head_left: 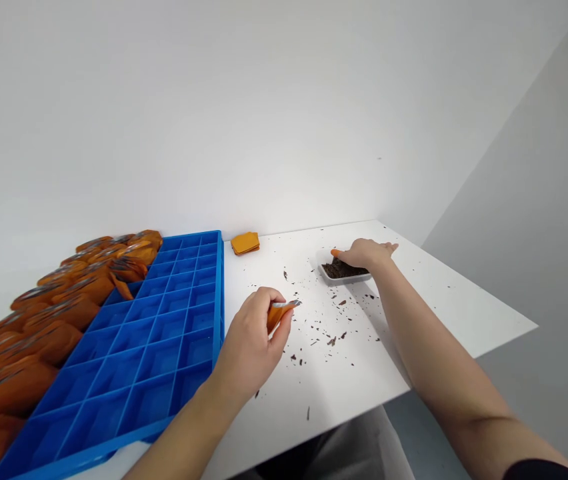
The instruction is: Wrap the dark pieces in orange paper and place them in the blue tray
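Here an orange pouch [278, 313] is pinched in the left hand [251, 343], thumb and fingers pressed together on its sides, its silvery mouth tilted up and toward two o'clock. From that mouth, the small white tray [337, 279] of dark loose flakes [340, 269] is found at about two o'clock, near but clearly apart, with a scatter of spilled flakes [325, 327] on the white table [414, 300] in between. The pouch's long axis is seen running roughly from seven o'clock to two o'clock, so its opening is already aimed along the line to the tray.

Over at the tray, the right hand [367, 253] is laid across the far edge, fingers lowered onto the flakes and drawn loosely together; whether anything is actually pinched under the fingertips cannot be told, since they are hidden by the back of the hand. The right hand is plainly the nearer one to the flakes, touching them, while the left is held back with the pouch.

At nine o'clock of the left hand, just beside it, a blue compartment tray [164, 320] is seen, its near cells bare, and its far-left cells are packed with rows of orange pouches [39, 327]. At twelve o'clock of the left hand, well apart, a small stack of flat orange pouches [245, 243] is lying near the wall.
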Available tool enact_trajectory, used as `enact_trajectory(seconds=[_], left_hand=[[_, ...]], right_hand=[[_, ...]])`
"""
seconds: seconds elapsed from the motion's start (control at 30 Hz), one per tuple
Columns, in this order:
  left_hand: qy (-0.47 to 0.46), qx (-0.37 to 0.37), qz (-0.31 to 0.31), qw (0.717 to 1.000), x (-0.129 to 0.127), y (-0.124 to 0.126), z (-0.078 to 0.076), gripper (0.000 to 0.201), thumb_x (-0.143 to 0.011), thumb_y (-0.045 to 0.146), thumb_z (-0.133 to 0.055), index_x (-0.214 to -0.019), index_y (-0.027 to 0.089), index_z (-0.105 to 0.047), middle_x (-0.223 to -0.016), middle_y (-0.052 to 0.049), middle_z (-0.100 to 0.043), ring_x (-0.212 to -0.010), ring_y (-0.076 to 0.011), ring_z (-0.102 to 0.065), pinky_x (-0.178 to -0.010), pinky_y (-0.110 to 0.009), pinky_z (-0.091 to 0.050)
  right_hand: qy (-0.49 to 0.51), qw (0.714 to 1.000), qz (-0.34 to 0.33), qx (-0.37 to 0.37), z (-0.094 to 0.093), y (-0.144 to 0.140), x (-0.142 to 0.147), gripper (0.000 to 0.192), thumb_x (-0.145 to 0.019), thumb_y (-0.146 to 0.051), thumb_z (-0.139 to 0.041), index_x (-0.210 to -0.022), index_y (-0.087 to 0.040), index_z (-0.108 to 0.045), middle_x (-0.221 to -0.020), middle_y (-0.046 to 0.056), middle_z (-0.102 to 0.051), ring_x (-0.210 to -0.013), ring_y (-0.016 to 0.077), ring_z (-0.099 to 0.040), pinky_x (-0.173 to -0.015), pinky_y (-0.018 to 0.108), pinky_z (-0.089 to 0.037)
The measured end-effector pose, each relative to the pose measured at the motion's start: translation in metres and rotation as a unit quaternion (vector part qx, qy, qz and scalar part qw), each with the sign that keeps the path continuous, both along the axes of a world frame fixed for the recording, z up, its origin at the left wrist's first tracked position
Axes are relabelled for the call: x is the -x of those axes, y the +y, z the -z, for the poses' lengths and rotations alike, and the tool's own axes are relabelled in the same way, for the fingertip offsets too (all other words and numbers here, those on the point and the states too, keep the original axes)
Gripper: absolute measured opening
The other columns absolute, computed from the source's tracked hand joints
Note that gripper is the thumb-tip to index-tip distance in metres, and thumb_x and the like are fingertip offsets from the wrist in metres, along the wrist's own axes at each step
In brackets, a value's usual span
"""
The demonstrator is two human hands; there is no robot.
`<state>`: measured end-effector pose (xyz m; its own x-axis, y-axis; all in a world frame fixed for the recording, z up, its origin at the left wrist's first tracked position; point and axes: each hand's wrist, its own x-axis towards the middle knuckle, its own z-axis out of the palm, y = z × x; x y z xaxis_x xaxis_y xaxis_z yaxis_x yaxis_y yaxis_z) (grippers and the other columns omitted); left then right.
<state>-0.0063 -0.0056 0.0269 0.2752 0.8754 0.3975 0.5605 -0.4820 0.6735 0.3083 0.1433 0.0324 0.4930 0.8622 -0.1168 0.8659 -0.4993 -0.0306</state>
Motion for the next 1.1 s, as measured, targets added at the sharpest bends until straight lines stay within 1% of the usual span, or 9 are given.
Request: enact_trajectory(seconds=[0.07, 0.1, 0.27, 0.4, 0.6, 0.77, 0.87, 1.0, 1.1], left_hand=[[0.001, 0.003, -0.001, 1.0, 0.0, 0.0, 0.0, 0.009, -0.1, 0.031, -0.06, -0.104, 0.025, -0.056, -0.089, -0.001, -0.068, -0.072, -0.017, -0.062, -0.063, -0.03, -0.045], [0.001, 0.005, -0.001, 1.0, -0.001, 0.0, 0.0, 0.009, -0.1, 0.031, -0.06, -0.104, 0.025, -0.056, -0.089, -0.001, -0.068, -0.073, -0.0171, -0.062, -0.063, -0.03, -0.045], [0.003, 0.009, 0.006, 1.0, -0.001, 0.0, 0.0, 0.009, -0.1, 0.031, -0.06, -0.103, 0.024, -0.056, -0.088, -0.001, -0.067, -0.072, -0.017, -0.062, -0.063, -0.03, -0.045], [0.006, 0.009, 0.004, 1.0, 0.0, -0.001, 0.0, 0.009, -0.099, 0.032, -0.06, -0.103, 0.024, -0.056, -0.087, -0.001, -0.067, -0.071, -0.0167, -0.062, -0.063, -0.03, -0.045], [0.009, 0.007, -0.004, 1.0, 0.0, -0.001, -0.002, 0.011, -0.1, 0.034, -0.06, -0.102, 0.024, -0.057, -0.086, 0.0, -0.066, -0.069, -0.0159, -0.06, -0.062, -0.03, -0.045], [0.011, 0.004, -0.003, 1.0, -0.001, 0.0, -0.002, 0.011, -0.1, 0.034, -0.059, -0.102, 0.024, -0.057, -0.086, 0.0, -0.066, -0.069, -0.0155, -0.06, -0.062, -0.03, -0.044], [0.012, 0.004, -0.003, 1.0, 0.0, 0.0, -0.002, 0.011, -0.1, 0.035, -0.059, -0.102, 0.024, -0.057, -0.085, 0.0, -0.065, -0.068, -0.0154, -0.059, -0.062, -0.03, -0.044], [0.011, 0.008, -0.001, 1.0, 0.0, -0.001, -0.001, 0.011, -0.1, 0.035, -0.059, -0.102, 0.024, -0.056, -0.085, 0.0, -0.065, -0.068, -0.0161, -0.06, -0.062, -0.03, -0.044], [0.009, 0.014, 0.001, 1.0, -0.001, 0.0, -0.002, 0.011, -0.1, 0.035, -0.059, -0.102, 0.025, -0.056, -0.085, 0.0, -0.065, -0.069, -0.0164, -0.06, -0.063, -0.031, -0.045]], right_hand=[[0.013, 1.0, 0.004, 0.003, -0.004, -0.003, -0.005, 0.076, -0.078, -0.087, -0.058, -0.108, -0.019, -0.072, -0.134, 0.026, -0.066, -0.148, 0.059, -0.033, -0.117, 0.078, -0.021], [0.02, 1.0, 0.005, 0.002, -0.005, -0.004, -0.007, 0.076, -0.076, -0.087, -0.06, -0.108, -0.019, -0.072, -0.133, 0.025, -0.067, -0.148, 0.0584, -0.034, -0.117, 0.076, -0.025], [0.056, 0.998, 0.003, -0.001, -0.011, -0.012, -0.013, 0.078, -0.068, -0.091, -0.065, -0.102, -0.021, -0.07, -0.112, 0.024, -0.073, -0.124, 0.0519, -0.058, -0.103, 0.068, -0.043], [0.078, 0.997, -0.007, -0.003, -0.011, -0.015, -0.016, 0.078, -0.064, -0.092, -0.067, -0.098, -0.021, -0.068, -0.104, 0.022, -0.073, -0.11, 0.0469, -0.064, -0.094, 0.063, -0.049], [0.094, 0.995, -0.012, -0.013, -0.01, -0.012, -0.021, 0.075, -0.059, -0.088, -0.075, -0.093, -0.022, -0.066, -0.102, 0.021, -0.072, -0.108, 0.0465, -0.065, -0.097, 0.067, -0.046], [0.087, 0.996, -0.008, -0.003, -0.011, -0.011, -0.019, 0.07, -0.06, -0.084, -0.077, -0.091, -0.022, -0.064, -0.107, 0.021, -0.073, -0.118, 0.0491, -0.061, -0.114, 0.073, -0.029], [0.083, 0.996, -0.014, -0.012, -0.01, -0.012, -0.018, 0.069, -0.06, -0.083, -0.077, -0.088, -0.022, -0.064, -0.109, 0.023, -0.072, -0.131, 0.0533, -0.052, -0.117, 0.073, -0.025], [0.075, 0.996, -0.023, -0.036, -0.008, -0.012, -0.021, 0.067, -0.061, -0.084, -0.076, -0.083, -0.022, -0.063, -0.114, 0.025, -0.071, -0.148, 0.0569, -0.031, -0.118, 0.074, -0.024], [0.078, 0.995, -0.032, -0.054, -0.008, -0.012, -0.023, 0.066, -0.063, -0.084, -0.074, -0.081, -0.022, -0.062, -0.106, 0.024, -0.071, -0.147, 0.0557, -0.032, -0.115, 0.074, -0.028]])
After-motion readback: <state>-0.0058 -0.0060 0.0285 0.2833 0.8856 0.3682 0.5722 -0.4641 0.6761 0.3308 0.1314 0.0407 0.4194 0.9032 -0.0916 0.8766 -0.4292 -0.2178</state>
